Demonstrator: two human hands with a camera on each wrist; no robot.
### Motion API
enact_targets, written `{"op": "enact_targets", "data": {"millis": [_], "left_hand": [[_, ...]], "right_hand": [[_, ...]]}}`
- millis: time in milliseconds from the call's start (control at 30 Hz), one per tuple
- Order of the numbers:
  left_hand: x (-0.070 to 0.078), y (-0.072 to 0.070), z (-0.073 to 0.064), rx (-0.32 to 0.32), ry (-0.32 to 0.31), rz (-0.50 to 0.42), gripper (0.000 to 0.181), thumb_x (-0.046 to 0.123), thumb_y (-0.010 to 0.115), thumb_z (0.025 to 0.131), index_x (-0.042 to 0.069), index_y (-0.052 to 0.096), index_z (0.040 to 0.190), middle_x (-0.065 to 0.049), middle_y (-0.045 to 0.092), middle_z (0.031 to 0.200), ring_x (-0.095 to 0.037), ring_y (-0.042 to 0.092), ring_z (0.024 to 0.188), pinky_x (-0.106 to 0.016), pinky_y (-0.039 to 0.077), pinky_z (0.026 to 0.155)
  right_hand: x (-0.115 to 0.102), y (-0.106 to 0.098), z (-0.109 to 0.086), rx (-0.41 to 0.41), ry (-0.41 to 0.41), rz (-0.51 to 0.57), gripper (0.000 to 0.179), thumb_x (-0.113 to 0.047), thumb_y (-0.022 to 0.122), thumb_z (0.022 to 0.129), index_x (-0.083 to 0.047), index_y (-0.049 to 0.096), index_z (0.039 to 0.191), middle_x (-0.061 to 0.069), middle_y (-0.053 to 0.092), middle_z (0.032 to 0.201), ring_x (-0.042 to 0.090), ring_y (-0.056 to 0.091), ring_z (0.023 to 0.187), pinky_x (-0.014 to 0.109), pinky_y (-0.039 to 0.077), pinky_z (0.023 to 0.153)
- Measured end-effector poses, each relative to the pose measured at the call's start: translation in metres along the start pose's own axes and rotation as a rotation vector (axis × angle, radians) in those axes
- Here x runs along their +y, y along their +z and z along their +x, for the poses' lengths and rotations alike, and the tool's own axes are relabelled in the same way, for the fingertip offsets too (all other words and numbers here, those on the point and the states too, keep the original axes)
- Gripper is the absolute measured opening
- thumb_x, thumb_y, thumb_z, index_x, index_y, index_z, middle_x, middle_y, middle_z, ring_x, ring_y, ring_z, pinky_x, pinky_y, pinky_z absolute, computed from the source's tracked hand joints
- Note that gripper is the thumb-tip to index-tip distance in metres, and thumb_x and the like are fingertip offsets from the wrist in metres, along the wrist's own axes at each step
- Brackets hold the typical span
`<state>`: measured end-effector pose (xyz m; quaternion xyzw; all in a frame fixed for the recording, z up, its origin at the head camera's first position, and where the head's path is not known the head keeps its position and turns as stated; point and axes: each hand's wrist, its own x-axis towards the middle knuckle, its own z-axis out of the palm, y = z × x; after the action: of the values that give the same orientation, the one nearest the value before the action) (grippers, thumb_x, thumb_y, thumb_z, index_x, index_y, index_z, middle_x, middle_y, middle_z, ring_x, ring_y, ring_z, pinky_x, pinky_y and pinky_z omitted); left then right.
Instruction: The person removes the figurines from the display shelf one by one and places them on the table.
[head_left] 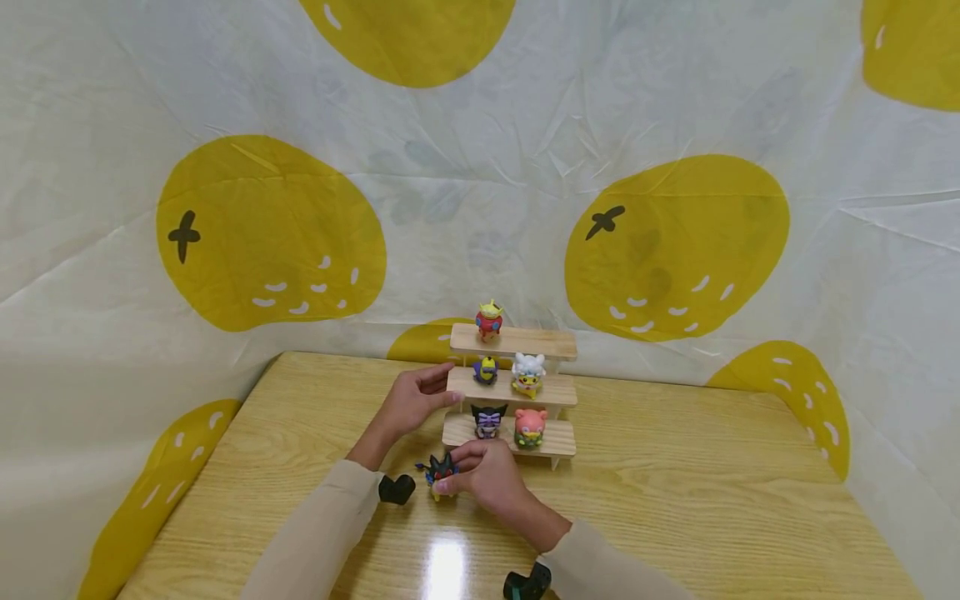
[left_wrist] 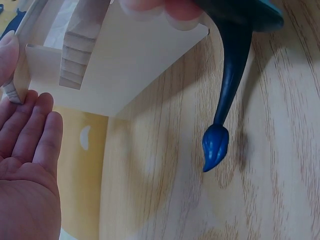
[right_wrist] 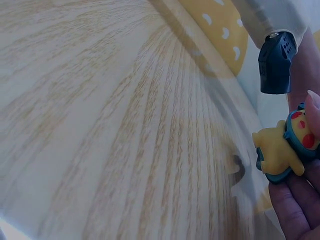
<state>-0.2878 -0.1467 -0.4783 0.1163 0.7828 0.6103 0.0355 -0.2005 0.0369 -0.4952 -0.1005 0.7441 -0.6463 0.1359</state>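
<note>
My right hand [head_left: 491, 479] pinches a small yellow figurine in a dark hood [head_left: 441, 471] above the table, in front of the lowest tier. The right wrist view shows the yellow body [right_wrist: 277, 150] and red cheeks between thumb and fingers. In the left wrist view its dark tail with a blue tip [left_wrist: 216, 147] hangs down. My left hand [head_left: 408, 404] grips the left end of the middle tier of a three-tier wooden display stand [head_left: 558, 390], thumb above and fingers below. A black-eared figurine [head_left: 488, 422] and a pink figurine [head_left: 530, 427] stand on the lowest tier.
On the middle tier sit a purple-and-yellow figurine [head_left: 486, 371] and a white-hooded figurine [head_left: 528, 375]. A red figurine with a yellow top [head_left: 489, 322] occupies the top tier's left. Behind the wooden table [head_left: 675, 467] hangs a white cloth [head_left: 465, 217] with yellow fruit prints.
</note>
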Motion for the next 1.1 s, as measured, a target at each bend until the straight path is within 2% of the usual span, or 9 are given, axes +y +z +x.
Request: {"op": "enact_targets", "data": {"millis": [533, 700, 900, 1100], "left_hand": [[0.001, 0.000, -0.001, 0.014, -0.018, 0.017, 0.063, 0.021, 0.081, 0.093, 0.008, 0.058, 0.150, -0.015, 0.060, 0.151, -0.033, 0.062, 0.136, -0.043, 0.056, 0.108], [0.001, 0.001, 0.000, 0.006, -0.002, 0.004, 0.065, 0.021, 0.081, 0.093, 0.006, 0.056, 0.151, -0.016, 0.060, 0.150, -0.034, 0.062, 0.135, -0.042, 0.056, 0.108], [0.002, 0.001, 0.000, -0.008, -0.003, -0.011, 0.065, 0.018, 0.080, 0.094, 0.004, 0.054, 0.152, -0.016, 0.060, 0.150, -0.033, 0.062, 0.136, -0.040, 0.057, 0.108], [0.001, 0.001, -0.002, -0.005, -0.005, -0.015, 0.064, 0.017, 0.080, 0.094, 0.004, 0.054, 0.151, -0.018, 0.060, 0.150, -0.034, 0.062, 0.136, -0.041, 0.057, 0.108]], "right_hand": [[0.006, 0.001, 0.002, 0.004, 0.011, 0.001, 0.032, 0.002, 0.091, 0.075, 0.006, 0.077, 0.103, 0.015, 0.080, 0.102, 0.017, 0.077, 0.091, 0.025, 0.064, 0.071], [0.009, 0.000, 0.003, 0.009, -0.002, -0.017, 0.031, 0.000, 0.092, 0.074, 0.004, 0.078, 0.101, 0.012, 0.079, 0.101, 0.015, 0.076, 0.089, 0.024, 0.063, 0.070], [0.013, 0.002, 0.000, -0.032, -0.065, -0.076, 0.028, 0.000, 0.093, 0.073, 0.001, 0.077, 0.096, 0.013, 0.080, 0.098, 0.014, 0.077, 0.088, 0.018, 0.061, 0.074], [0.014, 0.003, -0.005, -0.084, -0.087, -0.094, 0.029, 0.002, 0.089, 0.077, 0.000, 0.075, 0.102, 0.014, 0.078, 0.104, 0.019, 0.077, 0.095, 0.022, 0.063, 0.081]]}}
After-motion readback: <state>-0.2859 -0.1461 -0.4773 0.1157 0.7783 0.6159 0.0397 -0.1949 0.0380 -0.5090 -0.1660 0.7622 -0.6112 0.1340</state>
